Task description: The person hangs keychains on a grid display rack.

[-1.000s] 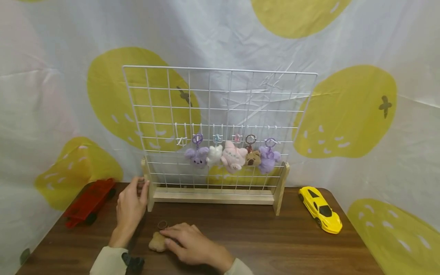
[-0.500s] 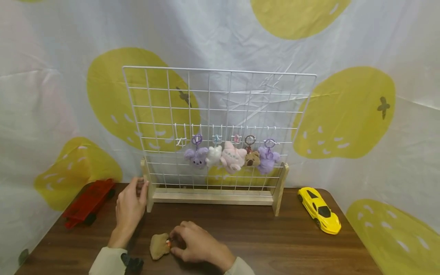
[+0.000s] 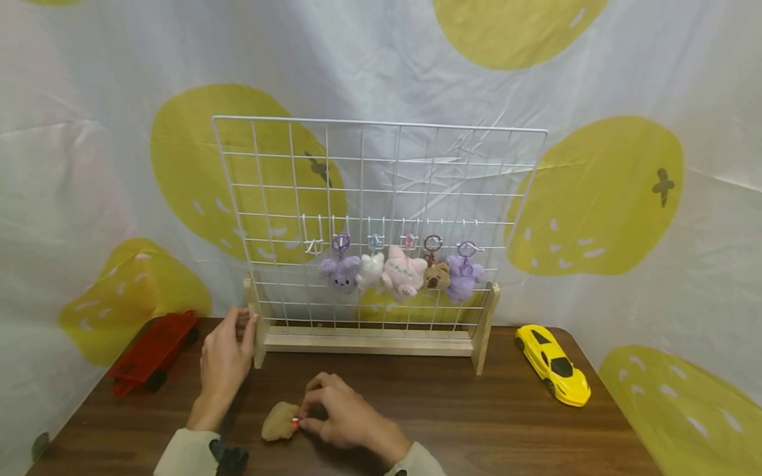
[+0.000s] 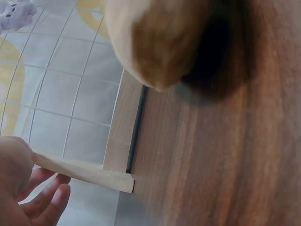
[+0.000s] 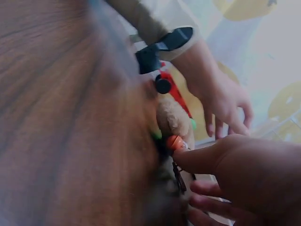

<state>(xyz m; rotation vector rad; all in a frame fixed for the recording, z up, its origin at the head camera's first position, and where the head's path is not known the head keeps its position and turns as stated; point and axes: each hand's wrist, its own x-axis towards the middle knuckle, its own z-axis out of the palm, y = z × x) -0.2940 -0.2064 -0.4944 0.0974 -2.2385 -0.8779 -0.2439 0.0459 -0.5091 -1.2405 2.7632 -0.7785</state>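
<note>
My left hand holds the left wooden post of a white wire grid rack; in the left wrist view its fingers reach behind the post. On the table in front lies a tan plush keychain. My right hand pinches it at the strap end, beside a small orange bell. The thumb touches the bell in the right wrist view, where a dark strap hangs below. The key ring is hidden by the fingers in the head view.
Plush keychains hang in a row on the rack: purple, white, pink, brown and purple. A white hook is at the row's left. A red skateboard and yellow toy car flank the rack.
The tan plush has turned so that its strap end points right. My right hand went from touching its top to pinching that end, then shifted slightly right. My left hand stayed on the post.
</note>
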